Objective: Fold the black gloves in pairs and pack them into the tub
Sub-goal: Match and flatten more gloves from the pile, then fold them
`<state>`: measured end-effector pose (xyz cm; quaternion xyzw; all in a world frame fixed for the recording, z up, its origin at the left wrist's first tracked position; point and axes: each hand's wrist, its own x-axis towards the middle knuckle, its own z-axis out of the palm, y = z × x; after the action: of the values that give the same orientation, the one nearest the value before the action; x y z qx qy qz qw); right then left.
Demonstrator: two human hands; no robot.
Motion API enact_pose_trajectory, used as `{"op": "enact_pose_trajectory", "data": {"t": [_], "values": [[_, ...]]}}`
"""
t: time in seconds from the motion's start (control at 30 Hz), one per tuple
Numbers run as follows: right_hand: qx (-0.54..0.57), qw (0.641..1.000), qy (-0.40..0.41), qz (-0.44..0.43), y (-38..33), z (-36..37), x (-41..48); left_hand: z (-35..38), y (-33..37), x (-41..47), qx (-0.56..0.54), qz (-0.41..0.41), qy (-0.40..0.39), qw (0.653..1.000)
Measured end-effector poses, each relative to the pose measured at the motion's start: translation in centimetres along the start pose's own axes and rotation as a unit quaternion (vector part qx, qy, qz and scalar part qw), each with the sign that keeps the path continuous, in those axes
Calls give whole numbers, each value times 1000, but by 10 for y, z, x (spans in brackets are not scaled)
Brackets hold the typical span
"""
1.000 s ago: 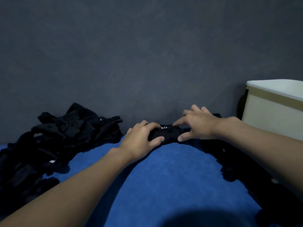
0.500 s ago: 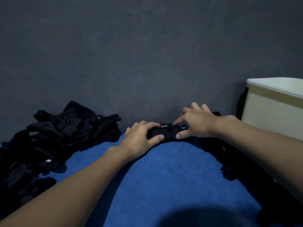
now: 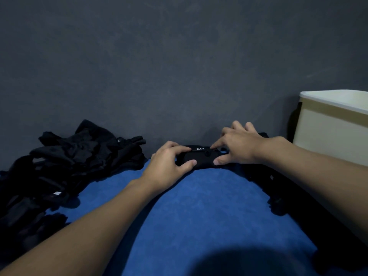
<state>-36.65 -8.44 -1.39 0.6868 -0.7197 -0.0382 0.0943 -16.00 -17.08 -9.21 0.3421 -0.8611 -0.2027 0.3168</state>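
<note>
A folded black glove bundle (image 3: 201, 157) with a small white label lies at the far edge of the blue surface, against the grey wall. My left hand (image 3: 169, 166) grips its left end, thumb in front and fingers over the top. My right hand (image 3: 240, 146) holds its right end, forefinger on the label and thumb at the front. A cream tub (image 3: 334, 132) stands at the right, its inside hidden. A heap of loose black gloves (image 3: 65, 166) lies on the left.
More black gloves (image 3: 282, 198) trail along the right side between my right forearm and the tub. The blue surface (image 3: 199, 212) stretches between my arms. A dark grey wall (image 3: 179, 66) closes off the back. A dark shadow sits at the bottom centre.
Both hands stay on the bundle in nearly the same place. The view has tilted down a little, so hands, pile and tub sit slightly higher in the frame.
</note>
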Motion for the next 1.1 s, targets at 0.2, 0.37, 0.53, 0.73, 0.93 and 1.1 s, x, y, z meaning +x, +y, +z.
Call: {"op": "enact_pose_trajectory", "data": {"t": [0.2,0.37,0.53,0.73,0.93,1.1], "values": [[-9,1000,-2,6,-1,3,4,3,0,3,48,-16,-8,999],[-8,1000,0,11,0,5,4,2,3,4,72,-25,-19,997],[21,999,10,25,-2,7,2,0,3,3,51,-25,-22,998],[49,998,35,30,-5,1,-11,-7,9,0,-45,-26,-14,999],[52,997,49,23,-12,-15,-27,-24,25,-5,-31,-24,-23,999],[68,995,69,-5,-32,-29,-42,-55,51,-25,-10,21,-23,999]]}}
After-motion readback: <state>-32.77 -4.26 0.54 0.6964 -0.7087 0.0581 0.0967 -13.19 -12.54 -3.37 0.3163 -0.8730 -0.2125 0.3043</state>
